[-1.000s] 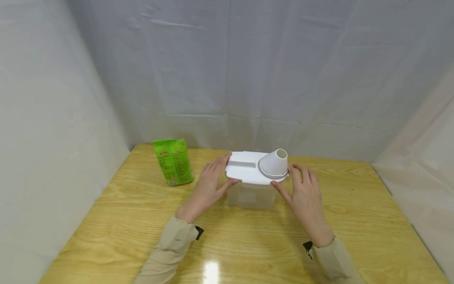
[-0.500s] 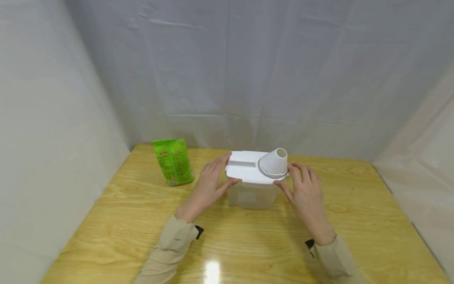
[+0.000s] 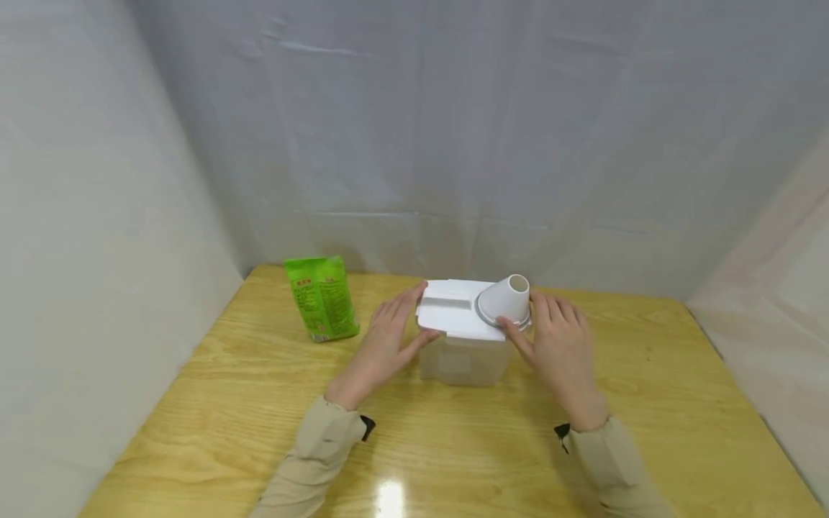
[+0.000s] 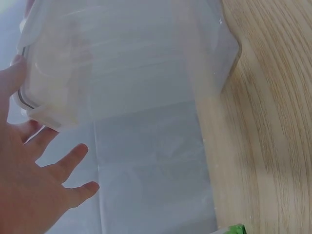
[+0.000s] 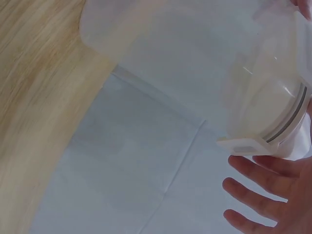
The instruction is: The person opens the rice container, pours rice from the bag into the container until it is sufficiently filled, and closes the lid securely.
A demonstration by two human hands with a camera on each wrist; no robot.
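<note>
A clear plastic storage container (image 3: 463, 363) stands upright on the table, with a white lid (image 3: 443, 316) on top. The lid has a recessed handle at its left and a cone-shaped white spout (image 3: 504, 301) at its right. My left hand (image 3: 382, 342) grips the lid's left end, thumb at the front edge and fingertips at the back corner. At the other end, my right hand (image 3: 557, 345) holds the lid with its thumb by the spout's base and fingers along the right side. In the right wrist view a white side clasp (image 5: 246, 145) hangs beside the fingertips.
A green printed packet (image 3: 324, 302) stands on the wooden table (image 3: 259, 403), left of the container. Pale sheeting (image 3: 414, 129) hangs behind the table and along both sides.
My right thumb has moved from the lid's front edge up to the spout's base, and the right fingers lie closer together. The left hand keeps its hold; the view has shifted slightly.
</note>
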